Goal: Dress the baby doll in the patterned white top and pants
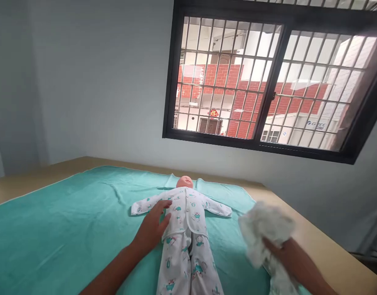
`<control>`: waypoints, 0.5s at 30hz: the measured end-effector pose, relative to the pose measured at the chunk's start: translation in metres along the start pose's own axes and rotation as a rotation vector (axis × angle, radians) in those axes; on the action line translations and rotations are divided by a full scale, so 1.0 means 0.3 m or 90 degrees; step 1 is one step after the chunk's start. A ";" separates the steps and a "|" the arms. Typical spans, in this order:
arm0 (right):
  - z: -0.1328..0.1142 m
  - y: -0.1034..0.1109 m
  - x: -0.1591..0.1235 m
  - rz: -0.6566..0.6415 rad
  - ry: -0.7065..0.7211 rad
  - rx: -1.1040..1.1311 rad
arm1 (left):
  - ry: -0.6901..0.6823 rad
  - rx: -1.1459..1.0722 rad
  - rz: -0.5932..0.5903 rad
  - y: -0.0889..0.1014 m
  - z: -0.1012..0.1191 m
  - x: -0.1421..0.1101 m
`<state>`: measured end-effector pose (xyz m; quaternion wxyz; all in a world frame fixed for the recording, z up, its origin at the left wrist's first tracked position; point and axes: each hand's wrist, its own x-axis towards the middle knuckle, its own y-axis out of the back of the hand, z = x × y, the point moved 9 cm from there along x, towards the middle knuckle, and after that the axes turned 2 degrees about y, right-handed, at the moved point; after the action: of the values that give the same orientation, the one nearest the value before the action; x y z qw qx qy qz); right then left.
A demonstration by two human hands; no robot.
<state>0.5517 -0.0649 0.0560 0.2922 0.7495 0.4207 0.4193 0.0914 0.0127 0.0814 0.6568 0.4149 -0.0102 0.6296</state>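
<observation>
A baby doll (185,181) lies on its back on a teal blanket (68,221), dressed in a white printed sleepsuit (188,241) with arms spread. My left hand (153,227) lies flat on the doll's side at the waist, fingers stretched out. My right hand (283,252) is to the right of the doll, closed around a crumpled white cloth (264,231) that is blurred by motion and held just above the blanket's edge.
The blanket covers a wide tan platform (323,246) set against a pale wall. A large barred window (268,82) is above, showing a red brick building outside. The platform's right edge drops off near the cloth.
</observation>
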 end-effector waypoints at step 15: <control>-0.625 -0.159 0.133 -0.051 0.157 0.289 | 0.132 -0.101 0.018 -0.124 -0.228 0.355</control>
<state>0.3810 0.0086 0.1232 0.0793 0.7220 0.5656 0.3904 0.1097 0.1431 0.0738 0.6765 0.2941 0.0019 0.6752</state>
